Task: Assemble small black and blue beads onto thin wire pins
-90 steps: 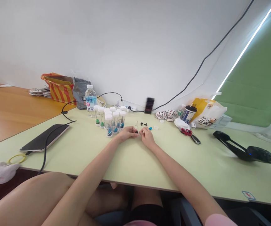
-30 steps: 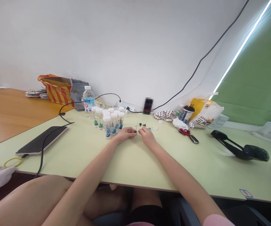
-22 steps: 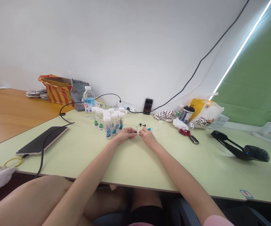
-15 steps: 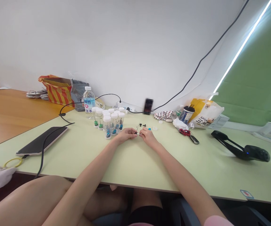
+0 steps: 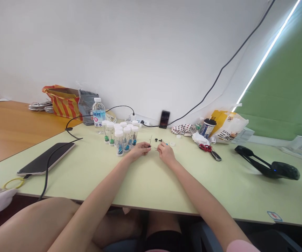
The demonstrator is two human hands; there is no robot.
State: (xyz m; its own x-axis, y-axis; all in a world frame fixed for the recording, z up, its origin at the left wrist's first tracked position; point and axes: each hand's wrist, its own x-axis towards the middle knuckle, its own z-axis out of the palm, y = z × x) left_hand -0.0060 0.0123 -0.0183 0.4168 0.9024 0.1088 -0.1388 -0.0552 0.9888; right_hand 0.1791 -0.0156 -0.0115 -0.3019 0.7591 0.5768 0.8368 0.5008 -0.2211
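Observation:
My left hand (image 5: 138, 151) is closed in a pinch on a small dark piece with a thin rod (image 5: 150, 140) standing up from it. My right hand (image 5: 166, 154), also pinched, grips a thin metal pin (image 5: 156, 149) that points toward the left hand. A small gap separates the two hands. Just beyond them lie small black parts (image 5: 156, 140), and a blue bit shows by the right fingers. White round caps (image 5: 172, 144) lie to the right. Several clear vials (image 5: 119, 143) with white lids and blue or green contents stand left of my left hand.
A water bottle (image 5: 97, 117) stands behind the vials. At left, a tablet-like device (image 5: 46, 158) lies with a black cable across it. Red-handled scissors (image 5: 205, 148), a tumbler (image 5: 208, 128), a yellow-white bag (image 5: 228, 126) and a black headset-like device (image 5: 268, 162) are on the right.
My hands have drawn apart slightly, opening a gap between the pieces they hold. The thin rod in the left hand now stands more upright.

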